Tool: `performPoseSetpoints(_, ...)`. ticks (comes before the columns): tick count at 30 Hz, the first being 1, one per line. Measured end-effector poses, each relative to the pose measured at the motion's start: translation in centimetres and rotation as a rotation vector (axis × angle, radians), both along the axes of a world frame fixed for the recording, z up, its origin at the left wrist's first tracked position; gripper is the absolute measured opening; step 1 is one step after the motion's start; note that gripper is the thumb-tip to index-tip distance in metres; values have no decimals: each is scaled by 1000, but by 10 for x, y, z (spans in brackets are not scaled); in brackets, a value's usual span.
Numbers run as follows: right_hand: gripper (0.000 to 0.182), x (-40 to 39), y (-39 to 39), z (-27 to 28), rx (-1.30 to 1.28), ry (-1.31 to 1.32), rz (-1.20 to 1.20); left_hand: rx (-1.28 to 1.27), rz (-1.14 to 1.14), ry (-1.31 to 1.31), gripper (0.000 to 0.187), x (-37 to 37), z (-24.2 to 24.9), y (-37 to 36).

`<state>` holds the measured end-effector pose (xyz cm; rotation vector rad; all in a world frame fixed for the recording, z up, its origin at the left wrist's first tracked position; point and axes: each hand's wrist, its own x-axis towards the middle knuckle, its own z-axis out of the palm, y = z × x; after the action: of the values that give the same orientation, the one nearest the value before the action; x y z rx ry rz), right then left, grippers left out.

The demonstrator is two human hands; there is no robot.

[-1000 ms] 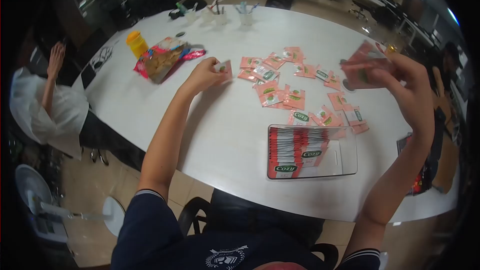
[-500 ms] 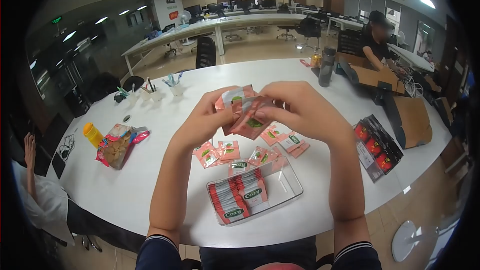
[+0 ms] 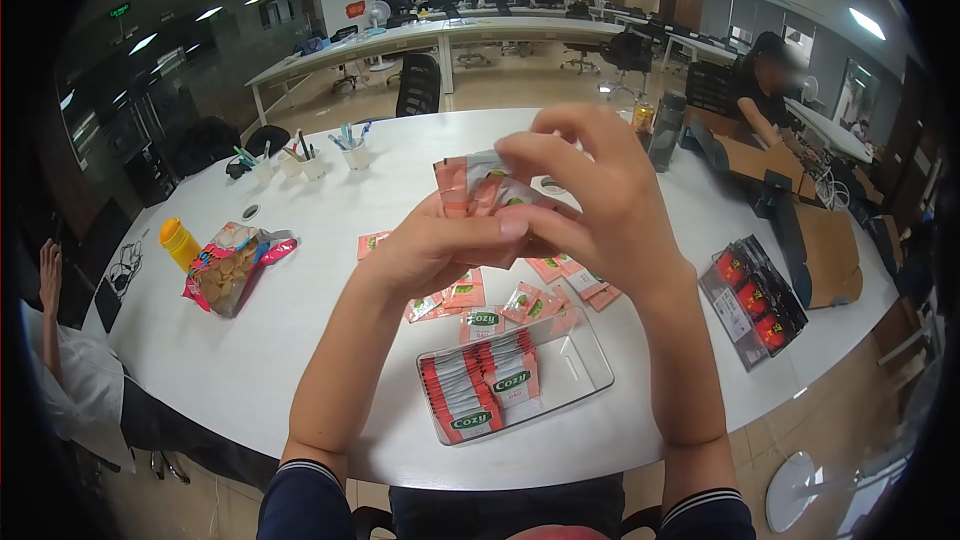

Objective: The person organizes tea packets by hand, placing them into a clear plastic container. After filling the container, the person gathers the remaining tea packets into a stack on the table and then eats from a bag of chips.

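Note:
My left hand (image 3: 425,245) is closed round several pink and white sachets (image 3: 480,185), held up above the table. My right hand (image 3: 590,190) is beside them, thumb and index finger pinching at the top edge of the bunch. Below, a clear plastic box (image 3: 575,385) has rows of upright red and white "Cozy" sachets (image 3: 465,395) in its left part. Loose pink sachets (image 3: 465,290) lie on the table behind the box, partly hidden by my hands.
A snack bag (image 3: 232,270) and yellow bottle (image 3: 178,240) stand left; pen cups (image 3: 355,153) are behind. At right are a black-red pack (image 3: 755,300), a dark bottle (image 3: 667,130) and cardboard boxes (image 3: 820,250). One person (image 3: 765,90) works far right; another's hand (image 3: 50,280) shows left.
My right hand has risen and its fingers have shifted to the top of the bunch. My left hand has tilted the sachets. The camera view has shifted slightly.

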<state>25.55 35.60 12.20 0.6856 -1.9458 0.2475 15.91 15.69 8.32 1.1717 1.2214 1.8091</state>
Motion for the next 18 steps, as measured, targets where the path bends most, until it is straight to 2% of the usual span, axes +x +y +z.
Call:
performPoseSetpoints(2, 41, -4, -3, -2, -21, 109, -5, -45, -32, 30, 54, -1, 1, -5)
performPoseSetpoints(4, 52, -4, 1, -3, -22, 64, -8, -94, -19, 119, 53, 8, 8, -9)
performPoseSetpoints(7, 74, 3, -4, 1, -9, -58, 47, 151, 34, -163, 52, -1, -3, 0)
performPoseSetpoints(8, 82, 7, -7, 3, -1, -108, 74, 57, 30, -140, 52, 8, 13, -3)
performPoseSetpoints(11, 104, 5, -17, -4, 119, -142, -49, 106, 159, -224, 48, 14, 6, 0)
performPoseSetpoints(12, 102, 0, -18, -8, 133, -129, -63, 94, 125, -159, 43, 10, 2, 0)
performPoseSetpoints(15, 92, -10, -14, -12, 179, -58, -102, 98, 212, -77, 42, 22, 4, 3)
performPoseSetpoints(18, 83, 0, -20, -7, 132, -119, -73, -27, 194, -1, 49, 5, -2, 1)
